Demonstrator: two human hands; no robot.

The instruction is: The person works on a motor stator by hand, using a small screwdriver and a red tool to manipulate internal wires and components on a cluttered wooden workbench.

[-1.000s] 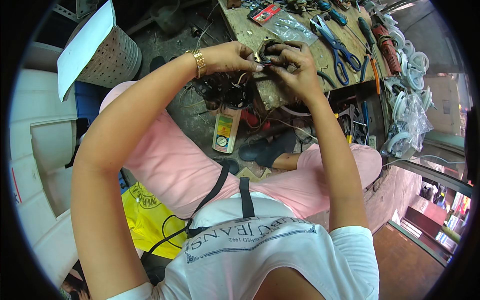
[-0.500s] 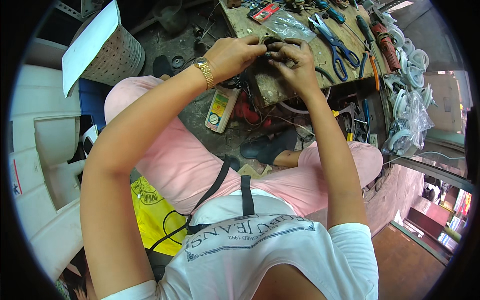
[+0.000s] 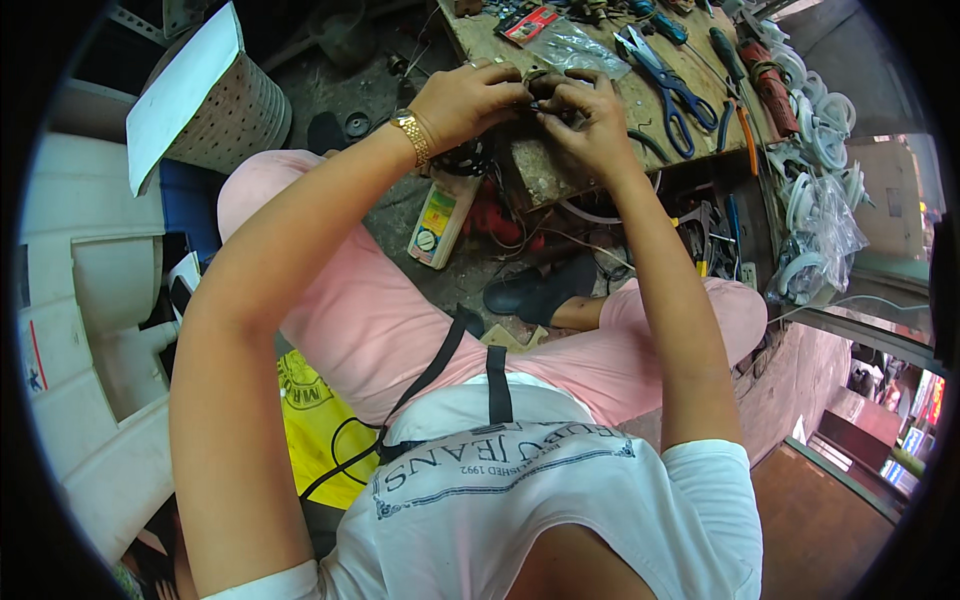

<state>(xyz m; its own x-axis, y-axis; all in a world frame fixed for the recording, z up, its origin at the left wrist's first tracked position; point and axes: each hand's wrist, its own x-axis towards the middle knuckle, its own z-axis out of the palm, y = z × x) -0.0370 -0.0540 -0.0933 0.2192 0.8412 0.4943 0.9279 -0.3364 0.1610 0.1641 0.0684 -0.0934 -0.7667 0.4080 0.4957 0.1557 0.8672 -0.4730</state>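
Both my hands are together over the near-left corner of the wooden workbench. My left hand, with a gold watch on its wrist, has its fingers closed on a small dark part. My right hand pinches at the same dark part from the other side, fingers bent. Most of that part is hidden by my fingers, so its kind does not show. To the right of my right hand lie blue-handled scissors, blades pointing away, and a dark curved handle.
A clear plastic packet, an orange-handled tool and a red cylindrical tool lie on the bench. White plastic rings hang at the right. A pale box with a dial stands below, near my knees. A perforated drum is at the left.
Both hands have shifted slightly away from me with the dark part still between them. The fingers of my right hand have changed their bend a little.
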